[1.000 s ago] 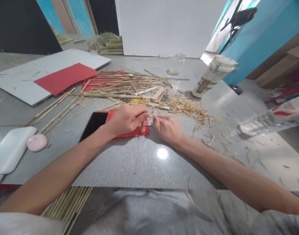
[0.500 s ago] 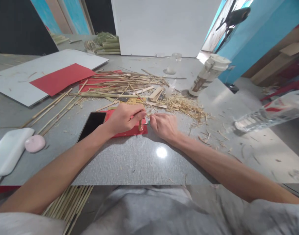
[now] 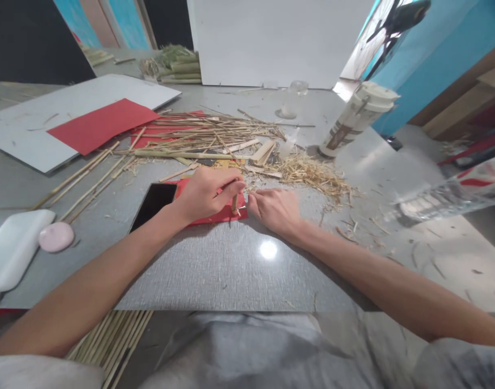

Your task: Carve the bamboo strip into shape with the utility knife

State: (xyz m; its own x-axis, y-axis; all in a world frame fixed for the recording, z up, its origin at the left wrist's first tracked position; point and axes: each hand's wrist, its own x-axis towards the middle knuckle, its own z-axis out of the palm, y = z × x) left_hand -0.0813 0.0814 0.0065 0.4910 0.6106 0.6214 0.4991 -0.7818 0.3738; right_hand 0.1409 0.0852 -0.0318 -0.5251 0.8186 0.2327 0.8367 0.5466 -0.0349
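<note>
My left hand (image 3: 207, 193) is closed in a pinch on a short upright piece of straw stalk (image 3: 234, 203), held over a small red sheet (image 3: 219, 216) on the grey table. My right hand (image 3: 274, 209) is closed just to its right, fingertips against the stalk, gripping a small thin tool I can barely see. A black phone (image 3: 154, 199) lies beside my left wrist.
A pile of straw stalks (image 3: 202, 135) and shavings (image 3: 312, 175) lies behind my hands. A red paper (image 3: 99, 124) rests on a white board at far left. A cup with a lid (image 3: 359, 119), a plastic bottle (image 3: 450, 197), a pink oval object (image 3: 55, 236) and a white case (image 3: 12, 246) stand around.
My hands have stayed together on the stalk, with only slight shifts. The green tip seen between them earlier is hidden now. The view moved a little.
</note>
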